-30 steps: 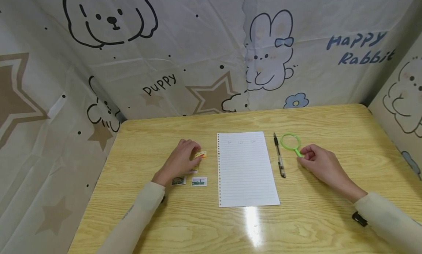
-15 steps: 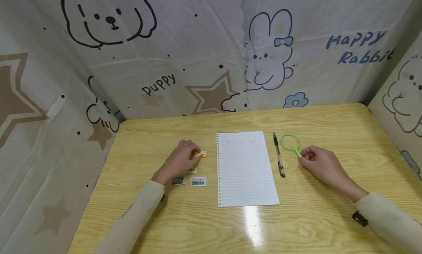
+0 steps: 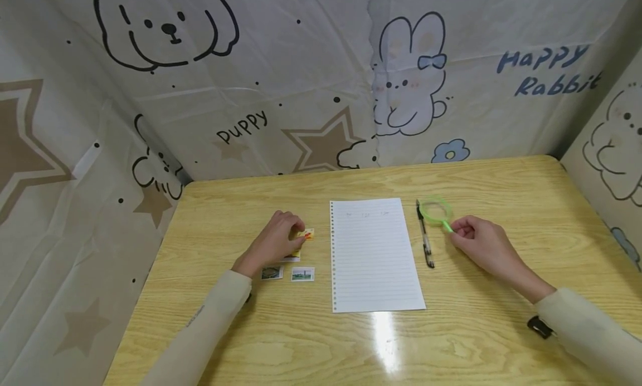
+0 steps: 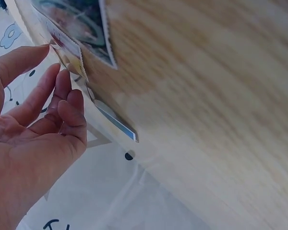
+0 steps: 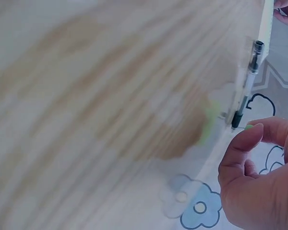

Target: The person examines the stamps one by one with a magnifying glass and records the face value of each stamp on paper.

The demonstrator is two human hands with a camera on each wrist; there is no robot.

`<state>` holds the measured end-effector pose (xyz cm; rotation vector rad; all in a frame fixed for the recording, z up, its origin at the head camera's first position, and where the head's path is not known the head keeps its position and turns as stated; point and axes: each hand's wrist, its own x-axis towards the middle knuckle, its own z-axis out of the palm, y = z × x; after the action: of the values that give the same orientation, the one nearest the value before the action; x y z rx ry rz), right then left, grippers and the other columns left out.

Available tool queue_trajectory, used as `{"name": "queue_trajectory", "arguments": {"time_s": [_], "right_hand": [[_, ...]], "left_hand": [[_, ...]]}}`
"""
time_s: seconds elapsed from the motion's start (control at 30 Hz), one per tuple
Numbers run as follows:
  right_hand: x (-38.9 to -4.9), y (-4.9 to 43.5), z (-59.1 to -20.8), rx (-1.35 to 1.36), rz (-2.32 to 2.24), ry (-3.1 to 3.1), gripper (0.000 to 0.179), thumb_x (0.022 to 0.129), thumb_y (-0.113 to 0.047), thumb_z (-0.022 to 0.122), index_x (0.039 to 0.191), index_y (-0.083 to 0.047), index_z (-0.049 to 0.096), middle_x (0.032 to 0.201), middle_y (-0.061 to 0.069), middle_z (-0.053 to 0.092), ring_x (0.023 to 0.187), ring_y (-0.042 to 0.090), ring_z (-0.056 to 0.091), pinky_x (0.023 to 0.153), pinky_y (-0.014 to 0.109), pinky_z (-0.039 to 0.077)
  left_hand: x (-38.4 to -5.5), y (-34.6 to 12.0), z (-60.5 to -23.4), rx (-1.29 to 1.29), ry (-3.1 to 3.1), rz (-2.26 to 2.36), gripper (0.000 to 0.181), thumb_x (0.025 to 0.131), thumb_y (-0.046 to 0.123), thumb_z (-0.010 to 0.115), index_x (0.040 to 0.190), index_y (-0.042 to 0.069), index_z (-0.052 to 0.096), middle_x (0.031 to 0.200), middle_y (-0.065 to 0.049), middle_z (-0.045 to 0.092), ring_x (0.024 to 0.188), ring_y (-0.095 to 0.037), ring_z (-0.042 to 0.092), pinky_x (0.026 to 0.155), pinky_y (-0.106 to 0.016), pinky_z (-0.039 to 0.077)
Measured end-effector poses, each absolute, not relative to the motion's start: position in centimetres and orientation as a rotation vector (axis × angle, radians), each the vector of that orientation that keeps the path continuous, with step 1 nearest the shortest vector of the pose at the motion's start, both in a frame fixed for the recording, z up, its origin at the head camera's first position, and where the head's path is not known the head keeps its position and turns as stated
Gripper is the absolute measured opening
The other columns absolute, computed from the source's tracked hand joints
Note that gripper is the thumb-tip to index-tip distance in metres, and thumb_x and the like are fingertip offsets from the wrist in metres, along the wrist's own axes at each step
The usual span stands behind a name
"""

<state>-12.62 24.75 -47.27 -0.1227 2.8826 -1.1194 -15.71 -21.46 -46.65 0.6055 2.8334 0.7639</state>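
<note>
In the head view, my left hand [image 3: 273, 238] pinches a yellow stamp with red print [image 3: 307, 234] between thumb and index finger. Another stamp [image 3: 293, 257] lies partly hidden beneath that hand, with a dark green stamp [image 3: 271, 273] and a stamp showing a pale tower scene [image 3: 302, 274] nearer the body. On the right, my right hand [image 3: 484, 244] holds a green magnifying glass [image 3: 446, 226] by its handle end, its round lens pointing away and leftward. The lens rim is close to the pen's dark end. In the right wrist view, thumb and index finger [image 5: 252, 136] meet at the handle.
A lined sheet of paper [image 3: 376, 263] with faint writing along its top lies mid-table. Beside it rests a black-and-clear pen [image 3: 425, 238]. Printed cloth walls [image 3: 301, 68] enclose the wooden table [image 3: 281, 341] at the back and both sides.
My right hand has shifted slightly left and away from the body, bringing the magnifying glass closer to the pen. My left hand and the stamps have stayed in place.
</note>
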Motion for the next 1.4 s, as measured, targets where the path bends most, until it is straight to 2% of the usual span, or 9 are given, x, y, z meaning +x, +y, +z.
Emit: {"name": "queue_trajectory", "arguments": {"time_s": [0.4,0.57,0.9,1.4], "right_hand": [[-12.5,22.6,-46.3,-0.186,-1.266,2.833,0.025,0.104,-0.016,0.074,0.117,0.005,0.072,0.097,0.01,0.07,0.082,0.018,0.061,0.068,0.022,0.048],[-12.6,21.5,-45.8,-0.245,-1.32,2.81,0.022,0.103,-0.013,0.075,0.116,0.005,0.072,0.096,0.009,0.069,0.08,0.016,0.059,0.067,0.022,0.047],[-12.7,19.2,-45.1,-0.29,-1.387,2.739,0.02,0.103,-0.008,0.075,0.118,0.004,0.072,0.099,0.011,0.07,0.085,0.022,0.063,0.068,0.023,0.051],[-13.3,15.6,-44.8,-0.337,-1.439,2.65,0.018,0.103,-0.009,0.076,0.115,0.003,0.073,0.093,0.007,0.07,0.083,0.021,0.062,0.067,0.025,0.05]], "left_hand": [[-15.9,-21.3,-46.6,0.646,2.868,0.711,0.011,0.102,0.011,0.079,0.106,0.002,0.075,0.098,-0.004,0.067,0.098,-0.025,0.054,0.091,-0.042,0.048],[-15.9,-21.3,-46.5,0.628,2.851,0.721,0.011,0.103,0.012,0.079,0.106,0.002,0.074,0.096,-0.004,0.066,0.097,-0.024,0.052,0.089,-0.042,0.047],[-16.1,-21.6,-46.8,0.555,2.834,0.746,0.013,0.102,0.015,0.079,0.109,0.004,0.074,0.104,-0.004,0.067,0.104,-0.024,0.052,0.093,-0.042,0.048],[-16.5,-22.3,-46.6,0.495,2.702,0.935,0.011,0.103,0.012,0.078,0.111,0.004,0.075,0.103,-0.002,0.067,0.106,-0.025,0.049,0.091,-0.04,0.047]]}}
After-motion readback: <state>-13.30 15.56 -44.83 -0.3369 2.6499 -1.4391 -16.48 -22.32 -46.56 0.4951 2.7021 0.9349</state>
